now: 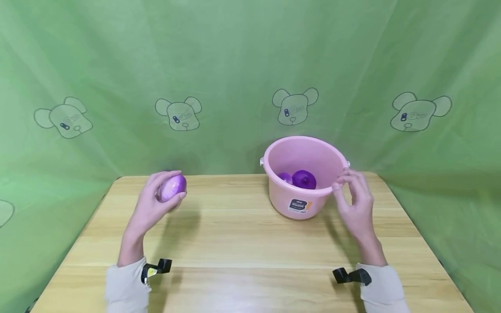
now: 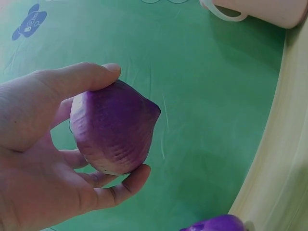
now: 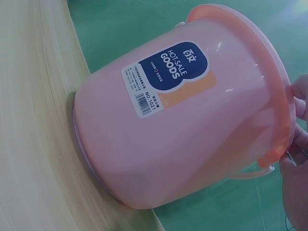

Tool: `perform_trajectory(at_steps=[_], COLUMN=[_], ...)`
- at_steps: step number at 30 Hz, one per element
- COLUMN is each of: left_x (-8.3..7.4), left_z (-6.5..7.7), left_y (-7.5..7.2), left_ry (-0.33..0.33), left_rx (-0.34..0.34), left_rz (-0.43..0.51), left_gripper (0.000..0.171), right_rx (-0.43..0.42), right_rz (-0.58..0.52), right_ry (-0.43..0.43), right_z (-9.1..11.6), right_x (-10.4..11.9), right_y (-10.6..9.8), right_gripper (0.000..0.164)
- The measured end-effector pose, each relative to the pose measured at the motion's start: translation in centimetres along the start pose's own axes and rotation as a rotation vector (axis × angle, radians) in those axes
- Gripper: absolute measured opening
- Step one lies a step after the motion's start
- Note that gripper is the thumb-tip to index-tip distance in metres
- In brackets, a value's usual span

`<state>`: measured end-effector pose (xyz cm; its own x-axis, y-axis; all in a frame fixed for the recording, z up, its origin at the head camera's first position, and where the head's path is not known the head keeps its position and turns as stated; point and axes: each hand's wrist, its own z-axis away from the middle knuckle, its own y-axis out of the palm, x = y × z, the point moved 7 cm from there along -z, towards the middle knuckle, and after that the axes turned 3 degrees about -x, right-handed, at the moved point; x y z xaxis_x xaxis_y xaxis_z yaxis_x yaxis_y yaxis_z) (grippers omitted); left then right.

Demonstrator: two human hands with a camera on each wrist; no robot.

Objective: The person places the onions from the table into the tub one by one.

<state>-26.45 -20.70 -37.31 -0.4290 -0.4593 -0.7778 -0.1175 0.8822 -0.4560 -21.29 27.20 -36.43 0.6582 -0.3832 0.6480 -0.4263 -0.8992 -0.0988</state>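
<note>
Left hand (image 1: 150, 208) is gripping purple onion (image 1: 173, 188), right hand (image 1: 358, 204) is pinching bucket (image 1: 279, 198) by its rim. Probably loading, next move calling for rightward carry

A green cloth (image 1: 235, 52) hangs in soft creases behind the worktop (image 1: 235, 243) and along its left and right sides. Above the worktop's far edge runs a row of four outlined, round-eared animal heads (image 1: 184, 124), the outer two beyond its far corners. Part of another outline (image 1: 5, 214) shows left of the worktop. The worktop has pale wood grain, with a whitish sheen (image 1: 231, 295) on its near part.
</note>
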Motion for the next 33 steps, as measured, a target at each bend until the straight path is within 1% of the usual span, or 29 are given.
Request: perform_trajectory(at_steps=[4, 12, 16, 23, 28, 31, 33], left_x=[-0.3, -1.0, -1.3, -2.0, -2.5, -3.0, -3.7], left_z=[-0.2, -0.6, -0.8, -1.1, -1.3, -1.3, -1.3], left_y=[0.4, 1.4, 1.7, 2.2, 2.9, 3.4, 3.7], left_ry=[-0.003, 0.027, 0.031, 0.040, 0.041, 0.030, 0.023], left_rx=[0.001, -0.008, -0.026, -0.052, -0.061, -0.065, -0.068], left_rz=[0.018, 0.050, 0.064, 0.101, 0.133, 0.149, 0.161], left_gripper=[0.059, 0.058, 0.057, 0.058, 0.059, 0.059, 0.059], right_rx=[-0.006, -0.008, -0.011, 0.004, 0.002, -0.001, 0.001], right_rz=[-0.003, -0.012, -0.020, -0.014, -0.008, -0.017, -0.015], right_ry=[-0.009, -0.010, -0.015, 0.002, 0.014, 0.011, 0.008], right_z=[-0.1, 0.0, -0.1, -0.1, -0.1, -0.1, 0.0], right_x=[0.0, -0.1, -0.1, -0.1, 0.1, -0.1, -0.7], right_y=[0.0, -0.1, -0.1, -0.1, -0.1, -0.1, -0.3], right_gripper=[0.009, 0.010, 0.010, 0.009, 0.010, 0.010, 0.010])
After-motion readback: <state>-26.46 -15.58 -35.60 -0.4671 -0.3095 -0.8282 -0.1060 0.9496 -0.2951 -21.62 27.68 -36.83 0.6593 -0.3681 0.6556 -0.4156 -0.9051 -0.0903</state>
